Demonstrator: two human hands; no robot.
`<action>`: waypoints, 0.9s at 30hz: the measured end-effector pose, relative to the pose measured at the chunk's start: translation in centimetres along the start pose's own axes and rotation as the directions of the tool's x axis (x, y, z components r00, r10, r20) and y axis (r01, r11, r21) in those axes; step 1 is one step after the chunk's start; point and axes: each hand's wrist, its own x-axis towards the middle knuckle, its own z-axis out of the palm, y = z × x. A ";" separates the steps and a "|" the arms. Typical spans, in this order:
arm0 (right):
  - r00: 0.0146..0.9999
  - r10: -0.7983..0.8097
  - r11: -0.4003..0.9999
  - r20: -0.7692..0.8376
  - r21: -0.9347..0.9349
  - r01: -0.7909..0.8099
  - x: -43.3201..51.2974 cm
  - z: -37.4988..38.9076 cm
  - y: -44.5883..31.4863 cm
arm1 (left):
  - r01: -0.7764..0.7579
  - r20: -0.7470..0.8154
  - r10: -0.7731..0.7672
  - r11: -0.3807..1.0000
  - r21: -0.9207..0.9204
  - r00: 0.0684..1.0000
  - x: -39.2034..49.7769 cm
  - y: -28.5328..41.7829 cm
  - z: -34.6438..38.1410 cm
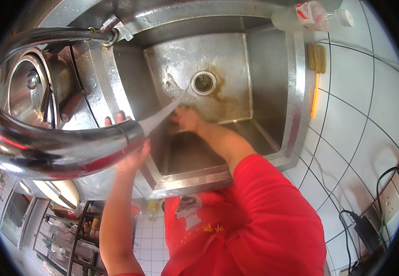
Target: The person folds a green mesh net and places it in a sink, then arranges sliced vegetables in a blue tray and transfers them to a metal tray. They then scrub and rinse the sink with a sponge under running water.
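A stream of water runs from the chrome faucet spout into a stainless steel sink. My right hand is down inside the basin beside the stream, blurred; whether its fingers hold anything cannot be made out. Beyond it is the round drain, with a bit of green matter in it and brownish wet residue around. Beneath the spout, my left hand lies at the sink's left ledge with fingers spread. The spout hides its palm, and nothing shows in its grasp.
To the left are a steel lid and a tool with a brown handle. A plastic bottle lies at the far right corner. A brush with an orange handle and a power adapter are on the right.
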 end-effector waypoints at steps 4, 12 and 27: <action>0.768 0.500 0.825 -0.400 0.489 -0.282 -2.7 -3.9 7.8 | 0.077 0.060 -0.074 0.996 -0.054 0.995 -0.3 0.1 -0.7; 0.103 0.968 0.229 -0.228 0.644 -0.730 -11.6 -4.2 11.7 | 0.133 0.143 -0.122 0.989 -0.065 0.982 -1.0 -0.5 -0.7; 0.088 0.930 0.312 -0.356 0.642 -0.700 -3.7 -9.0 18.2 | 0.107 0.130 -0.099 0.992 -0.061 0.987 -0.7 -0.4 0.2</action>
